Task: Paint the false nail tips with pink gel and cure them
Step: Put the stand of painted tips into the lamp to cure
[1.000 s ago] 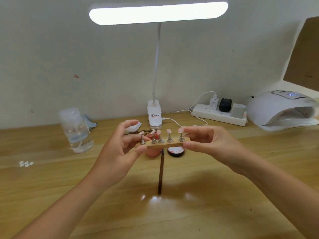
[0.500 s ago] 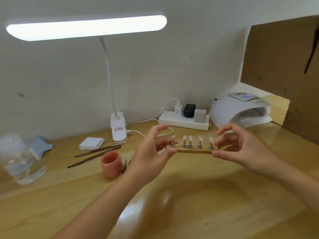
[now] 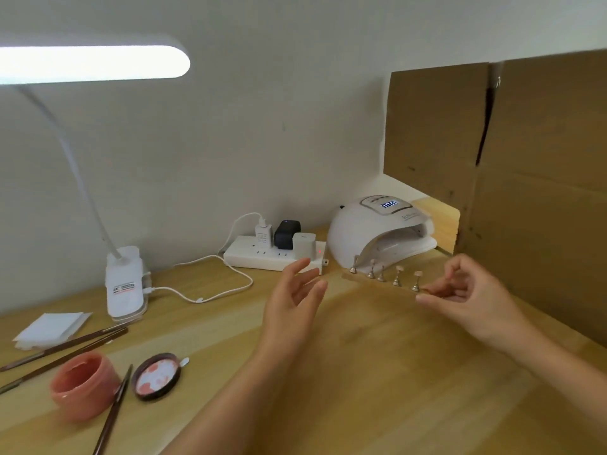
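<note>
From the head camera, the right hand [image 3: 460,292] pinched the near end of the wooden strip [image 3: 381,284] of pink-coated nail tips [image 3: 399,268], held just before the curing lamp [image 3: 377,234] mouth. The left hand [image 3: 295,297] hovered, fingers [image 3: 300,269] spread, empty. Painting looked done; curing remained.

We see a bright scene lit by the desk lamp [image 3: 92,64] at upper left, its bar blown out white. Soft shadows fall across the worktop [image 3: 377,372]; edges bend, and everything looks slightly soft.
</note>
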`<state>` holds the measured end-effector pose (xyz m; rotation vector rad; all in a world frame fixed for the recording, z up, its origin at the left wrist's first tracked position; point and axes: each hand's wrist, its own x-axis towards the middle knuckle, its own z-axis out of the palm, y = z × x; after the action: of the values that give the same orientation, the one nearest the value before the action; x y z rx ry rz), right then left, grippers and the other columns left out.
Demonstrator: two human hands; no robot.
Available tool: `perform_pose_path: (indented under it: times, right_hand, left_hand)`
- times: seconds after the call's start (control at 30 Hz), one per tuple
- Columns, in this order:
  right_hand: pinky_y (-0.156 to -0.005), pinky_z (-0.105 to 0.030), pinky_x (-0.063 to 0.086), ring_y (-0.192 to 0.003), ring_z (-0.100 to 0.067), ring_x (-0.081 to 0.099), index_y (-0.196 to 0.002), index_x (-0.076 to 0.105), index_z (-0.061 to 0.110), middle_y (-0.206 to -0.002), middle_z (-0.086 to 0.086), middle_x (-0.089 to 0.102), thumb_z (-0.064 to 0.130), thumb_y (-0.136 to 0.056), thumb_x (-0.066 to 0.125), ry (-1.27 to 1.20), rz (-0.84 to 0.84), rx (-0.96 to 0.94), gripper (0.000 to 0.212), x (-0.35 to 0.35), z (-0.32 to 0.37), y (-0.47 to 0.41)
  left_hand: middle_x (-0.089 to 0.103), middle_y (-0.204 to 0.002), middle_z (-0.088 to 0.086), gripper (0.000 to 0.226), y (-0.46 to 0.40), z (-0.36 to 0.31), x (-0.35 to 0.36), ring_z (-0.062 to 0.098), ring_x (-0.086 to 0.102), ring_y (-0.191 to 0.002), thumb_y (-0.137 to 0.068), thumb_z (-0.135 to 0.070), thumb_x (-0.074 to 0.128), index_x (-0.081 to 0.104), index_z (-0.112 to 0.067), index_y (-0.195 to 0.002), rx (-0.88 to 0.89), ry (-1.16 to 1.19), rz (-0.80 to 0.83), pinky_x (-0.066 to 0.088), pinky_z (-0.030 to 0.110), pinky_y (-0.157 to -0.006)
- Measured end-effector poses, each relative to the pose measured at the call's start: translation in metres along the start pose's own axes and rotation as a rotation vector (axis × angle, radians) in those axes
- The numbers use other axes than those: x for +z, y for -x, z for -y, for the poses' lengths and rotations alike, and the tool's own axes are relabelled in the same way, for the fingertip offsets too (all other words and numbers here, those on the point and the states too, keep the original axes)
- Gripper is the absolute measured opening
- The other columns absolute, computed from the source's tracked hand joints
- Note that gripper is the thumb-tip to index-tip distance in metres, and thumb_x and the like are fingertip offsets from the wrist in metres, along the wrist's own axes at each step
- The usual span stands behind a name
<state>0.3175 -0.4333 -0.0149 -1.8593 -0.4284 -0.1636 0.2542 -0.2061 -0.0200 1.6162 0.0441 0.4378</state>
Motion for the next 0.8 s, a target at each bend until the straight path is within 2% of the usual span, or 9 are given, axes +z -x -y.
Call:
perform_pose_path:
  times: [0.1,0.2,0.27,0.37,0.53,0.6,0.67,0.73,0.8]
  right_hand:
    - [-0.059,-0.004,0.046,-0.06,-0.005,0.061,-0.072,0.042,0.013,-0.066,0.001,0.065,-0.007,-0.068,0.074,0.073,-0.076,0.022,0.038,-0.02,-0.008,-0.01]
    - [-0.059,-0.008,0.047,-0.066,-0.015,0.056,-0.07,0.041,0.012,-0.072,-0.006,0.061,-0.007,-0.071,0.071,0.134,-0.136,0.053,0.035,-0.034,-0.017,-0.019]
    - [-0.061,-0.018,0.045,-0.067,-0.018,0.055,-0.069,0.04,0.012,-0.072,-0.006,0.061,-0.005,-0.074,0.071,0.184,-0.171,0.071,0.035,-0.036,-0.023,-0.026]
    - [-0.062,-0.028,0.04,-0.067,-0.02,0.052,-0.067,0.039,0.014,-0.071,-0.006,0.057,0.0,-0.076,0.071,0.266,-0.234,0.079,0.037,-0.027,-0.031,-0.04]
    - [-0.055,-0.006,0.033,-0.068,-0.02,0.049,-0.062,0.035,0.018,-0.072,-0.012,0.057,-0.001,-0.073,0.072,0.346,-0.415,0.027,0.043,-0.007,-0.038,-0.068]
    - [-0.054,-0.011,0.033,-0.068,-0.021,0.048,-0.061,0.034,0.018,-0.073,-0.012,0.056,0.0,-0.074,0.071,0.343,-0.441,0.053,0.043,0.001,-0.041,-0.079]
    - [-0.052,-0.024,0.027,-0.068,-0.021,0.047,-0.06,0.033,0.018,-0.074,-0.009,0.055,0.002,-0.076,0.069,0.339,-0.47,0.106,0.043,0.011,-0.043,-0.09]
    - [-0.055,-0.024,0.023,-0.07,-0.023,0.048,-0.061,0.035,0.016,-0.075,-0.007,0.053,0.003,-0.077,0.068,0.35,-0.485,0.151,0.039,0.021,-0.045,-0.099]
    - [-0.057,-0.023,0.023,-0.071,-0.023,0.049,-0.067,0.041,0.011,-0.075,-0.006,0.052,0.004,-0.079,0.067,0.372,-0.459,0.166,0.029,0.029,-0.048,-0.106]
  left_hand:
    - [0.064,-0.095,-0.007,0.025,-0.006,0.007,0.008,-0.003,0.063,-0.082,-0.092,-0.015,0.052,0.05,-0.037,-0.103,-0.006,-0.007,-0.057,0.055,0.025,-0.073]
    - [0.064,-0.086,0.001,0.026,-0.004,0.016,0.011,-0.003,0.062,-0.065,-0.094,-0.006,0.045,0.051,-0.027,-0.108,-0.036,0.019,-0.098,0.053,0.021,-0.051]
    - [0.063,-0.081,0.004,0.029,-0.004,0.02,0.011,0.0,0.06,-0.059,-0.094,-0.003,0.043,0.051,-0.027,-0.106,-0.042,0.025,-0.112,0.05,0.02,-0.047]
    - [0.063,-0.077,0.004,0.028,-0.006,0.021,0.011,0.002,0.06,-0.056,-0.094,-0.001,0.043,0.053,-0.026,-0.103,-0.057,0.019,-0.099,0.049,0.019,-0.047]
    - [0.062,-0.076,0.006,0.029,-0.008,0.021,0.011,0.003,0.058,-0.055,-0.094,0.002,0.041,0.054,-0.023,-0.098,-0.046,0.019,-0.069,0.048,0.017,-0.049]
    - [0.063,-0.075,0.005,0.03,-0.008,0.023,0.012,0.004,0.058,-0.055,-0.093,0.003,0.042,0.054,-0.024,-0.097,-0.037,0.017,-0.065,0.047,0.017,-0.049]
    - [0.063,-0.074,0.004,0.032,-0.009,0.024,0.011,0.005,0.058,-0.056,-0.092,0.004,0.043,0.055,-0.024,-0.097,-0.029,0.0,-0.064,0.048,0.018,-0.05]
    - [0.063,-0.074,-0.001,0.035,-0.006,0.027,0.012,0.005,0.058,-0.058,-0.091,0.004,0.045,0.056,-0.028,-0.096,0.016,-0.08,-0.051,0.047,0.017,-0.052]
    - [0.063,-0.076,-0.011,0.034,-0.003,0.024,0.017,0.002,0.058,-0.065,-0.089,-0.002,0.048,0.056,-0.034,-0.096,0.184,-0.3,0.003,0.043,0.011,-0.056]
